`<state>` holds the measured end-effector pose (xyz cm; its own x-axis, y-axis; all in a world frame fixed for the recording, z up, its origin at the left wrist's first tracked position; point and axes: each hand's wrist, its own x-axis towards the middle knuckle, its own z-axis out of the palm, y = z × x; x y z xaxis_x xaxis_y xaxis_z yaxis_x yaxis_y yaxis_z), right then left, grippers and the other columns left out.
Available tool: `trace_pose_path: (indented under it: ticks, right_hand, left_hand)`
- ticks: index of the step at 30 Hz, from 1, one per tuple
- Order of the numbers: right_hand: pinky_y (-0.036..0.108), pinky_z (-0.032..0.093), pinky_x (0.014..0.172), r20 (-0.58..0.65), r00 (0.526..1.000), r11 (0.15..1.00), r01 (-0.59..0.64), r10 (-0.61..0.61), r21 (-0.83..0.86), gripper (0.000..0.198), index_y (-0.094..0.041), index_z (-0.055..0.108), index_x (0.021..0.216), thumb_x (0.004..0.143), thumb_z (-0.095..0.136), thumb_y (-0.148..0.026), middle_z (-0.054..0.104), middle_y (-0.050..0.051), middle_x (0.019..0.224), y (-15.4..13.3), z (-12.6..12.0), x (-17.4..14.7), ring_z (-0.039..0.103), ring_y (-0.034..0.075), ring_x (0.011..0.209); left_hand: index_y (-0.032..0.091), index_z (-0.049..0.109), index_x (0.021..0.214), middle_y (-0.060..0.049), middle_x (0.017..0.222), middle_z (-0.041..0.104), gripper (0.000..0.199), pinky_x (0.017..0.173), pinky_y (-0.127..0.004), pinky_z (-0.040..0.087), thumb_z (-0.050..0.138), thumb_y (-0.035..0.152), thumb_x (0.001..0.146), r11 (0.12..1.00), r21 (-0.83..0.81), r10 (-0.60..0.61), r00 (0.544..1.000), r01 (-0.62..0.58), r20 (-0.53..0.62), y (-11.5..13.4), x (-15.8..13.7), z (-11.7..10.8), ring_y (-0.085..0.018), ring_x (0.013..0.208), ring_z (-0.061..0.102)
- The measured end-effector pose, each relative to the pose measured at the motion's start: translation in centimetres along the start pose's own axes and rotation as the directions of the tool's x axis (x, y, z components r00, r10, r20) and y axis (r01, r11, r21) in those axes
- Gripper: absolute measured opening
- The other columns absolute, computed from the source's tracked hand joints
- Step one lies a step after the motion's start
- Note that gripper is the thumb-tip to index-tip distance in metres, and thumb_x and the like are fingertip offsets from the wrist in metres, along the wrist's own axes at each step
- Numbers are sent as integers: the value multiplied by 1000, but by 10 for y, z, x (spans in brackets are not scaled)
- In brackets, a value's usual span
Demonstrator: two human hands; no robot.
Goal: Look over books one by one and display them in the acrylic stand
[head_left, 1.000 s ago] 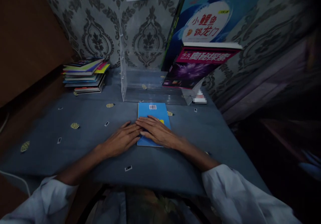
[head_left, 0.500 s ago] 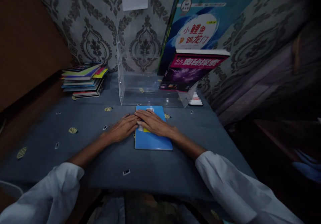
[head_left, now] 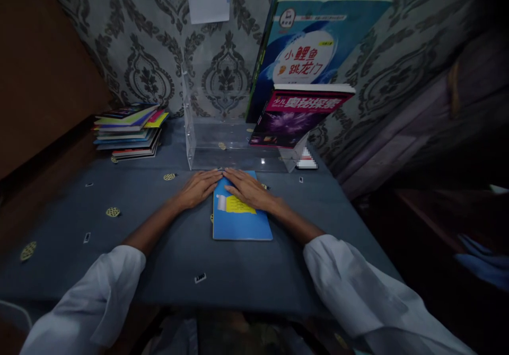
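Note:
A thin blue book (head_left: 240, 229) with a yellow text patch lies flat on the table in front of me. Across its upper part rests my right hand (head_left: 248, 189), palm down with the fingers stretched out toward the top left corner. My left hand (head_left: 200, 188) lies flat at the book's left edge, fingers extended, its fingertips meeting those of the right near that corner. Neither hand grips anything. Just beyond the book stands a clear acrylic book rack (head_left: 222, 159).
In the rack's right part lean a purple-covered book (head_left: 294, 116) and larger blue picture books (head_left: 330, 32). A stack of books (head_left: 129, 131) sits at the table's back left. Patterned wallpaper rises behind, with a white paper (head_left: 209, 2) on it. A blue-grey cloth (head_left: 167, 259) covers the table.
Both hands have slid away from me, up toward the book's top edge, uncovering more of the yellow patch. The book stays in about the same place. The view has shifted slightly.

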<state>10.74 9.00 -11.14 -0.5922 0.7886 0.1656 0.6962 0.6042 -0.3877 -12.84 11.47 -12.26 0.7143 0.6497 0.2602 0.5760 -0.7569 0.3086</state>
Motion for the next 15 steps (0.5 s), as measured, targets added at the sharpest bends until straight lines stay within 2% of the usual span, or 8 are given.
trace_pose_path:
  ticks: [4, 8, 15]
  right_hand:
    - [56, 25, 123, 2, 998, 998, -65, 65, 9, 59, -17, 44, 150, 104, 31, -51, 40, 16, 159, 17, -6, -20, 31, 28, 150]
    - [55, 26, 123, -50, 992, 993, -116, 118, 35, 59, -17, 44, 151, 104, 31, -51, 40, 15, 159, 30, -7, -36, 31, 27, 150]
    - [55, 28, 123, -126, 981, 988, -139, 146, 68, 60, -17, 44, 151, 102, 36, -52, 41, 15, 158, 32, 1, -42, 33, 28, 150]
  left_hand:
    - [19, 53, 142, -9, 149, 54, 44, 117, -47, 34, 32, 36, 107, 1000, -3, -22, 1000, 22, -10, 1, -3, 2, -22, 144, 44]
    - [18, 52, 143, -10, 150, 52, 46, 117, -48, 34, 31, 37, 107, 1000, -10, -26, 1000, 26, 14, 3, -3, -1, -22, 145, 42]
    - [21, 48, 146, -10, 156, 44, 47, 119, -49, 32, 30, 38, 106, 998, -11, -57, 998, 57, 10, 4, -6, 1, -23, 147, 37]
